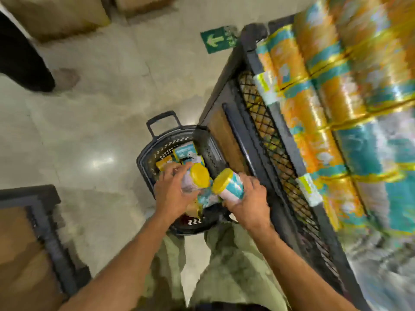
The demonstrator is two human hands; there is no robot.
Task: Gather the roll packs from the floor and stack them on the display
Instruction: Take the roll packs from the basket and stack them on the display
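A black shopping basket [146, 162] stands on the floor in front of me with several roll packs inside, teal and yellow [185, 151]. My left hand [173, 194] grips one roll pack with a yellow end [198, 176] just above the basket. My right hand [249, 198] holds another roll pack [229, 186], teal and white with a yellow end, beside the first. To the right, the black display [260, 131] carries rows of stacked orange and teal packs [318, 86], blurred by motion.
Another person's dark trouser leg and foot [29, 70] stand at the upper left. Cardboard boxes [58, 14] sit on the floor at the top. A second dark-framed wooden stand [42, 221] is at the lower left. A green arrow sticker [215, 40] marks the floor.
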